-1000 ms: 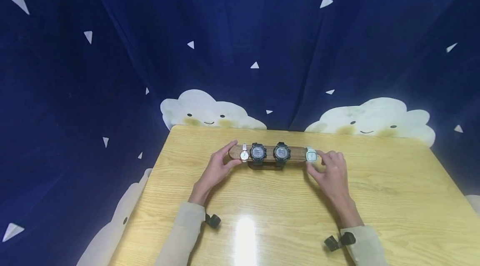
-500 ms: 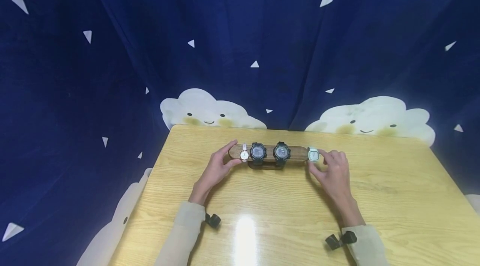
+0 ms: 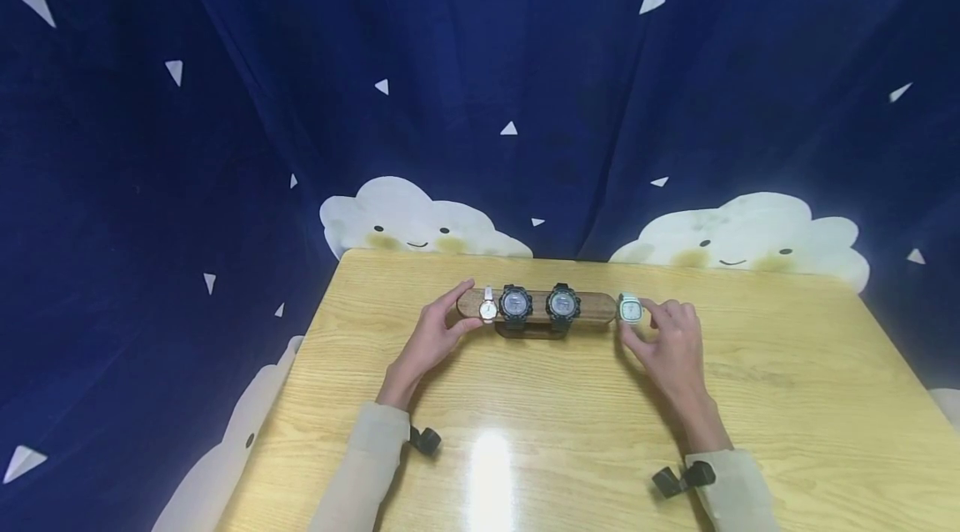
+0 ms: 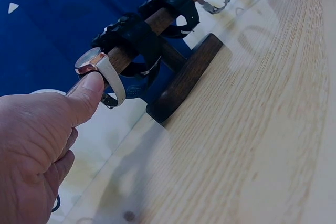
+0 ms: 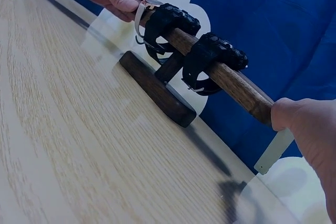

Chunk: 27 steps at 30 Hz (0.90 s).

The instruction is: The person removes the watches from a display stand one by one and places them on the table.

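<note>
A wooden watch stand (image 3: 538, 307) holds a white-strapped watch (image 3: 488, 310) near its left end and two black watches (image 3: 516, 305) (image 3: 563, 304) along its bar. My left hand (image 3: 431, 339) grips the bar's left end, thumb beside the white-strapped watch (image 4: 89, 61). Just off the bar's right end, my right hand (image 3: 672, 351) pinches a pale green watch (image 3: 631, 311) by its side. In the right wrist view its strap (image 5: 274, 151) hangs below the right hand (image 5: 310, 135), and the watch face is hidden. The stand's dark base (image 4: 186, 80) rests on the table.
The wooden table (image 3: 570, 424) runs under both forearms. Behind its far edge hangs a dark blue curtain (image 3: 465, 57) with white triangles and smiling clouds (image 3: 742, 232). A small black device (image 3: 426, 441) (image 3: 682, 479) is strapped at each wrist.
My right hand has moved a little to the right with the pale green watch, which has come off the end of the bar. The left hand and the stand have stayed in place.
</note>
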Available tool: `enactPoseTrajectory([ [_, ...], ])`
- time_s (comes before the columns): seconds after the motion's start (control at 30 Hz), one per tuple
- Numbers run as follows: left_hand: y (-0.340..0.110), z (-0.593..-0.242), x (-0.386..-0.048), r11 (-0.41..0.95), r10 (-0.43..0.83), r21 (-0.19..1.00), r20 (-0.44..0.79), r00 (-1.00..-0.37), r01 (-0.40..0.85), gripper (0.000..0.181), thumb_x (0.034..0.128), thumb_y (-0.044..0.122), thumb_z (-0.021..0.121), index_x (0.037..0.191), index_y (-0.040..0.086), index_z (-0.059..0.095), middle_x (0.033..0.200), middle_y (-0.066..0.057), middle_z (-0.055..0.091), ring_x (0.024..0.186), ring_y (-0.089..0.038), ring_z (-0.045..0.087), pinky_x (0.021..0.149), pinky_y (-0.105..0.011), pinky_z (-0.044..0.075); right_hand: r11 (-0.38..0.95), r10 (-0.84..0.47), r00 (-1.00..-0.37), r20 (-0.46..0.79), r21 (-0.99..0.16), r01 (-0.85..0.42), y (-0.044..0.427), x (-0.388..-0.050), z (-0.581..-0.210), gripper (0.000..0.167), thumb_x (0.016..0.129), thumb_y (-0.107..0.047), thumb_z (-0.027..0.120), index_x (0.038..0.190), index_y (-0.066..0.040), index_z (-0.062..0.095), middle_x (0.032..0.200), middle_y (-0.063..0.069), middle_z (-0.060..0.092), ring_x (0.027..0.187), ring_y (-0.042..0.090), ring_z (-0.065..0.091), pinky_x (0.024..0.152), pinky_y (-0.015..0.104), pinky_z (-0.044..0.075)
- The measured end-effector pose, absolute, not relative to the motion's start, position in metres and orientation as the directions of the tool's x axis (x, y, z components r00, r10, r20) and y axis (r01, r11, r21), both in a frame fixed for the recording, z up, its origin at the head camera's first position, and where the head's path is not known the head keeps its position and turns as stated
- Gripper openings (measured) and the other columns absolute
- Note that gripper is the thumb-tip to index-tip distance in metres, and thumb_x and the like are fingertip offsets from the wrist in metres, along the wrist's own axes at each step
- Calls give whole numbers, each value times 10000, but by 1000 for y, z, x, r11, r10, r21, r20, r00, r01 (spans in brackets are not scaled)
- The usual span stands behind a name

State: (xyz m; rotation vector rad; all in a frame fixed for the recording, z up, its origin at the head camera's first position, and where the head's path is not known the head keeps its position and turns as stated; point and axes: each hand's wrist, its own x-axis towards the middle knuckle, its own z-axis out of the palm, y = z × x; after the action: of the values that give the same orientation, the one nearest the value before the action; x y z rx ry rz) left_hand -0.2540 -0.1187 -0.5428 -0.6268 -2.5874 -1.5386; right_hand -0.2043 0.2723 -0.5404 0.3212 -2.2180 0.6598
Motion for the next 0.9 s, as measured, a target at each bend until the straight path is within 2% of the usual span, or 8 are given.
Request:
enactPoseTrajectory([
  [0.9,-118,-543,-254,426,302,822,265,-916,378,714,905,235,793,1556,183,505,1578,-86,508,1478,-270,451,1243,-409,356,852,7,-673,740,-356,-382,281,-204,-542,429,741,-185,821,1040,111,739,716,145,529,710,319,404,658,357,276],
])
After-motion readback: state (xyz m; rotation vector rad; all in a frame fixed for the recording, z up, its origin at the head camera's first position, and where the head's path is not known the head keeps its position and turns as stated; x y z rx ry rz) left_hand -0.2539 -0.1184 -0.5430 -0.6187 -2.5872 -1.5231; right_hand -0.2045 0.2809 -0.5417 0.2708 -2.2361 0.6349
